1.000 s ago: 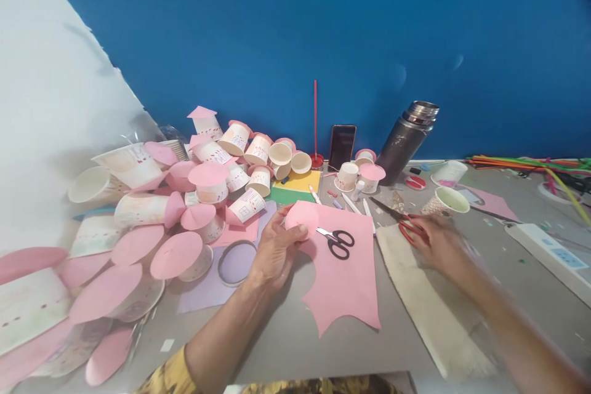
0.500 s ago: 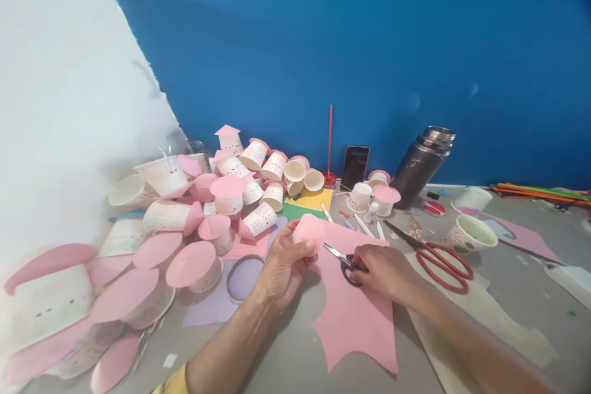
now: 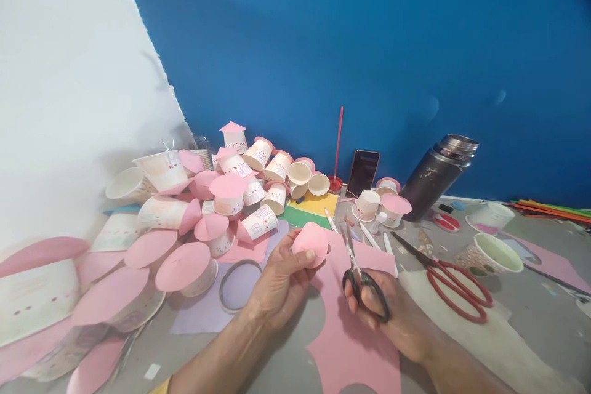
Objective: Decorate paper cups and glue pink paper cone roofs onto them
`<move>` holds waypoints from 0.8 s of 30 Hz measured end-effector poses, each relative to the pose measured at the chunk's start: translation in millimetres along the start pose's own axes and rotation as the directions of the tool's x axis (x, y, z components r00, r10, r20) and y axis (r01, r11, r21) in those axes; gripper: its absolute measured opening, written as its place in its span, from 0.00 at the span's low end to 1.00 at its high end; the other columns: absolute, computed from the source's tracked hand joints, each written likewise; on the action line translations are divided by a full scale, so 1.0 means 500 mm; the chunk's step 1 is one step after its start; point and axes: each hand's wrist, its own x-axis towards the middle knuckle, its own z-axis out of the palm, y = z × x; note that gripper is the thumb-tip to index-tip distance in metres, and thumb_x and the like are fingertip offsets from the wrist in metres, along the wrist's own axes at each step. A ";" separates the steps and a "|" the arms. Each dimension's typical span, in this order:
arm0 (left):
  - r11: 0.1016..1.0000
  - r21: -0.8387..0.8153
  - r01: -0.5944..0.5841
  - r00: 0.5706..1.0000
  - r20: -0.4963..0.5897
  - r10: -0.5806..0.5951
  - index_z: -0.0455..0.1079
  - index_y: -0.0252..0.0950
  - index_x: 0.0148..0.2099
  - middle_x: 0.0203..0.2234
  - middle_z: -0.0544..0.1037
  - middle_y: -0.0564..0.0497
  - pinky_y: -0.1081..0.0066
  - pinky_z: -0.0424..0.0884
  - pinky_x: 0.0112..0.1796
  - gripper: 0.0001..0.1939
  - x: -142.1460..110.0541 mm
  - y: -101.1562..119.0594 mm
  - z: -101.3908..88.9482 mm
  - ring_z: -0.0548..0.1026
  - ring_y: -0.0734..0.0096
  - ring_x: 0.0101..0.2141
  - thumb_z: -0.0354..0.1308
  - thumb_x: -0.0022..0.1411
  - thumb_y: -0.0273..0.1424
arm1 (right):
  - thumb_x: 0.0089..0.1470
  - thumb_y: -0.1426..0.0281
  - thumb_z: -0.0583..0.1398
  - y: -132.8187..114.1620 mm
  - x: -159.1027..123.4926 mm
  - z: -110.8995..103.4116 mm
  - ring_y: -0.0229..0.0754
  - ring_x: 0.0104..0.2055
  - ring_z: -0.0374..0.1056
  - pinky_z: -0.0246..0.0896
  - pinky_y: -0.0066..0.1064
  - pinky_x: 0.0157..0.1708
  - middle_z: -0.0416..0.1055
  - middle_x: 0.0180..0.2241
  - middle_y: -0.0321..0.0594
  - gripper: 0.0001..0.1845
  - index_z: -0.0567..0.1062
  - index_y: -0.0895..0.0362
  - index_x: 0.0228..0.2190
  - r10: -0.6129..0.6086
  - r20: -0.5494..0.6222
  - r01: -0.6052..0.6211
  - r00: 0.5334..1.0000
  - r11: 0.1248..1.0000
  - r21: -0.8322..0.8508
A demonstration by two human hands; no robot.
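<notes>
I've just lifted the black-handled scissors [image 3: 354, 266] off the pink sheet [image 3: 344, 348], right hand [image 3: 397, 311] curled round their handles, so they're ready beside the pink paper disc [image 3: 309, 241] pinched mid-frame in my left hand [image 3: 286, 280].

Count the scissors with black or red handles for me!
2: the black-handled scissors in the right hand, and the red-handled scissors lying partly on the cream sheet. More may be hidden.

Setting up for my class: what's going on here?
The person's left hand holds a round pink paper piece, and the right hand holds black-handled scissors clear of it. A scalloped pink sheet lies beneath. Red-handled scissors lie to the right; paper cups, many with pink tops, are heaped on the left.
</notes>
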 end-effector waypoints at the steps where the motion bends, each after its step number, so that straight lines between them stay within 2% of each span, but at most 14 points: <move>1: 1.000 -0.006 0.001 1.000 -0.003 -0.001 0.70 0.35 0.50 0.40 0.80 0.49 0.70 0.75 0.46 0.26 0.000 -0.002 0.001 0.79 0.70 0.41 0.73 0.49 0.22 | 0.45 0.36 0.65 0.006 0.000 0.011 0.28 0.20 0.54 0.43 0.24 0.20 0.70 0.26 0.38 0.38 0.74 0.61 0.32 -0.014 0.008 0.014 1.000 1.000 -0.022; 7: 1.000 -0.010 -0.009 1.000 -0.018 0.009 0.71 0.34 0.50 0.39 0.81 0.48 0.74 0.75 0.43 0.26 -0.001 -0.007 0.009 0.79 0.72 0.39 0.73 0.49 0.20 | 0.48 0.36 0.63 0.027 -0.002 0.030 0.28 0.18 0.50 0.43 0.24 0.17 0.68 0.22 0.36 0.37 0.73 0.60 0.28 -0.005 0.023 0.008 1.000 0.992 -0.127; 12: 1.000 0.014 -0.024 0.998 -0.060 0.025 0.71 0.36 0.48 0.37 0.81 0.50 0.75 0.75 0.42 0.25 -0.004 -0.006 0.012 0.79 0.74 0.37 0.73 0.48 0.20 | 0.47 0.36 0.64 0.026 -0.002 0.030 0.29 0.18 0.52 0.45 0.23 0.16 0.68 0.21 0.35 0.36 0.72 0.59 0.27 0.015 -0.016 -0.018 1.000 0.985 -0.169; 17: 0.999 0.038 -0.019 0.998 -0.059 0.022 0.72 0.35 0.49 0.36 0.81 0.50 0.75 0.75 0.41 0.26 -0.006 -0.007 0.011 0.79 0.73 0.36 0.74 0.48 0.22 | 0.42 0.35 0.66 0.018 -0.002 0.036 0.28 0.17 0.48 0.41 0.24 0.16 0.66 0.19 0.33 0.37 0.71 0.58 0.24 0.047 -0.035 -0.053 0.998 0.984 -0.168; 24: 0.999 0.042 -0.022 0.998 -0.057 0.024 0.70 0.35 0.49 0.34 0.79 0.51 0.75 0.75 0.40 0.26 -0.003 -0.009 0.006 0.77 0.76 0.33 0.73 0.49 0.21 | 0.44 0.37 0.66 0.019 -0.001 0.037 0.32 0.22 0.56 0.48 0.27 0.23 0.67 0.19 0.36 0.35 0.72 0.59 0.22 -0.017 -0.054 0.007 0.998 0.986 -0.165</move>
